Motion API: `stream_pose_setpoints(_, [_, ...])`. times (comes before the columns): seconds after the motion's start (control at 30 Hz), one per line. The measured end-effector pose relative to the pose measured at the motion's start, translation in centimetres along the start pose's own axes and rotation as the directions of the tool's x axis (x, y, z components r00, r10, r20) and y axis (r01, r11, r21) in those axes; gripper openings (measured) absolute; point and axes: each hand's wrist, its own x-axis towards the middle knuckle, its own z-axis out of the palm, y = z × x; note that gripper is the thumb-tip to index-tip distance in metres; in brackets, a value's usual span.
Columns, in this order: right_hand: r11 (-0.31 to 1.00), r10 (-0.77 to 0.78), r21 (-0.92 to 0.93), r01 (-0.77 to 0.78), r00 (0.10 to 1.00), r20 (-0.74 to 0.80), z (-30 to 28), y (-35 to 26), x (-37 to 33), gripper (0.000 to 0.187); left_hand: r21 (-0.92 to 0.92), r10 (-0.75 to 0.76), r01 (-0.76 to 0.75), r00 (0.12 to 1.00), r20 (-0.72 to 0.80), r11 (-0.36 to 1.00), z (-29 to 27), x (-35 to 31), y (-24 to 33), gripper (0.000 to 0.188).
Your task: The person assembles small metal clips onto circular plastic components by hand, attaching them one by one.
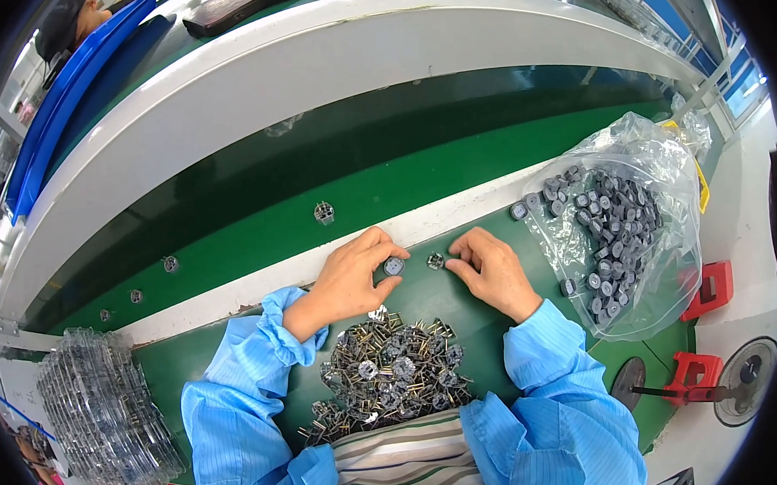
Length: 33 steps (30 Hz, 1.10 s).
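My left hand [352, 276] pinches a round grey cap [394, 266] between its thumb and fingers. Just right of it, a small round part with metal contacts [435, 260] is at the fingertips of my right hand [494, 272], which seems to grip it by its pins; the exact contact is partly hidden. Below both hands, close to my body, lies a heap of similar pinned parts [387, 367] on the green tabletop [488, 347]. To the right, many more grey caps [616, 246] lie in and around an open clear plastic bag [675, 269].
A white ledge [206, 318] separates the tabletop from a green conveyor belt [394, 184], on which several finished-looking round pieces [323, 213] sit. Stacked clear plastic trays [105, 411] stand at left. Red stools [695, 375] and a fan [748, 380] are at right.
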Motion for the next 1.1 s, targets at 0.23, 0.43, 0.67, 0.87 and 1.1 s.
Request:
stream_pose_setpoints(0.23, [0.932,-0.362,-0.013,0.362,0.931,-0.055,1.8,0.9,0.8,0.016,-0.013,-0.131,0.130,0.990,-0.061,0.991,0.6,0.3,1.3,0.042])
stream_pose_setpoints(0.43, [0.941,-0.041,0.337,0.031,0.999,0.024,3.1,-0.5,1.1,0.013,0.002,-0.060,0.060,0.997,-0.050,0.998,1.0,-0.1,0.1,0.036])
stream_pose_setpoints(0.67, [0.952,-0.210,0.210,0.222,0.974,-0.080,5.4,-1.0,1.8,0.018,0.011,-0.110,0.110,0.994,-0.015,0.994,1.2,-0.2,-0.2,0.035])
stream_pose_setpoints(0.87, [0.910,-0.413,-0.050,0.411,0.895,-0.167,5.5,-1.8,1.8,0.020,0.002,-0.135,0.135,0.991,-0.018,0.991,1.1,0.1,0.3,0.035])
stream_pose_setpoints(1.1, [0.964,-0.104,0.234,0.127,0.989,-0.109,4.7,-2.4,0.8,0.020,-0.110,-0.163,0.154,0.984,-0.077,0.982,0.8,-0.1,-0.4,0.033])
